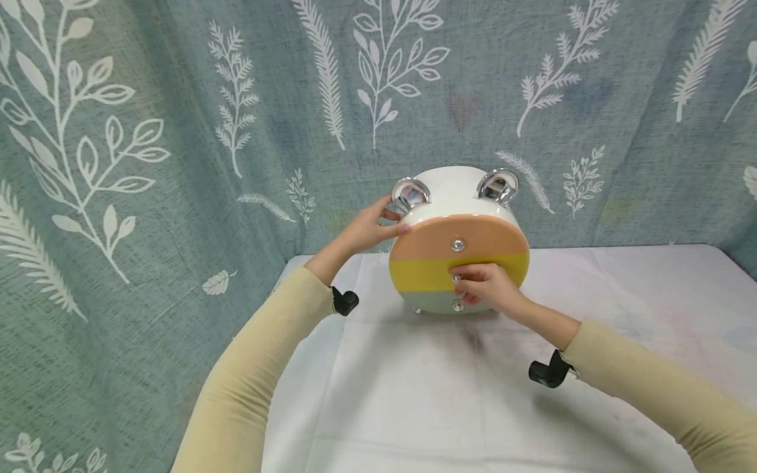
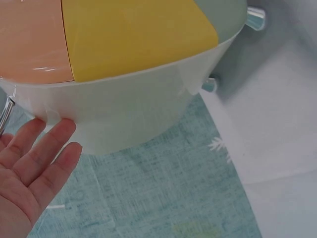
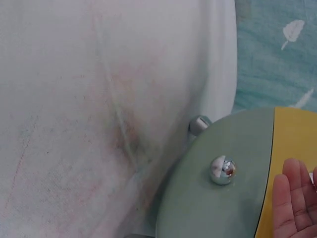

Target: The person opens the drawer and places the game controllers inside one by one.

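A rounded white drawer box with two chrome ear-like loops stands on the table. Its front has three bands: an orange drawer, a yellow drawer and a grey-green drawer, each with a round chrome knob. My left hand rests against the box's upper left side beside the left ear, fingers fairly straight in the left wrist view. At the middle knob, my right hand pinches with thumb and fingers; they partly cover it. All three drawers look closed.
A white cloth covers the table under the box. Behind and to the left hangs a blue-green curtain with white leaf prints, close to the box's back. Short chrome feet lift the box slightly.
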Available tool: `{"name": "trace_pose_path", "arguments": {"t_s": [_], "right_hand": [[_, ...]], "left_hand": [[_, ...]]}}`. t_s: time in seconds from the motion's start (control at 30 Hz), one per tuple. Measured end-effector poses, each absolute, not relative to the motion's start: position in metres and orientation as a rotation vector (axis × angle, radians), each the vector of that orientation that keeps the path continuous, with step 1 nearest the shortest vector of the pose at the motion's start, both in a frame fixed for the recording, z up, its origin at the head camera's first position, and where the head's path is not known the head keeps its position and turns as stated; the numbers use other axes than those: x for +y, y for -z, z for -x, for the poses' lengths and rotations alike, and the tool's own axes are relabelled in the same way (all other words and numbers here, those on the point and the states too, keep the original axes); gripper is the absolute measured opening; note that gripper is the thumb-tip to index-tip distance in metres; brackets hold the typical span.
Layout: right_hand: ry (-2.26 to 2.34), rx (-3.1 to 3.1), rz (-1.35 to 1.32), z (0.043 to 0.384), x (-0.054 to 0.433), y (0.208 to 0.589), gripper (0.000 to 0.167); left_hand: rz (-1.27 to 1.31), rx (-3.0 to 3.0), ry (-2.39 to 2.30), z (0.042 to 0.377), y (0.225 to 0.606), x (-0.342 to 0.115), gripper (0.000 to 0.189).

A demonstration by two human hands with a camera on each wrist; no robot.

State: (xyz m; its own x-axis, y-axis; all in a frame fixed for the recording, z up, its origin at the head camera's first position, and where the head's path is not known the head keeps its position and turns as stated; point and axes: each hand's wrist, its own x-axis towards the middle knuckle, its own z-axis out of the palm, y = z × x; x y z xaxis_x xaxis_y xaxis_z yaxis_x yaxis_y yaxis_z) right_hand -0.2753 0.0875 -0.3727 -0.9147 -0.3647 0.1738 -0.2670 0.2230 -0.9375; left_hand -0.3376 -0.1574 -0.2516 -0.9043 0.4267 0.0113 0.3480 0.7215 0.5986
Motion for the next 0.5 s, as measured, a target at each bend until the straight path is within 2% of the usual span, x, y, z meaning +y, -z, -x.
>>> {"name": "trace_pose_path", "arguments": {"t_s": [0.5], "right_hand": [[1.778,2.485,0.630,0.259,0.117,0.361,0.037]], "left_hand": [[-0.683,2.768,-1.047,0.335,0.270,-0.166,0.074]]}}
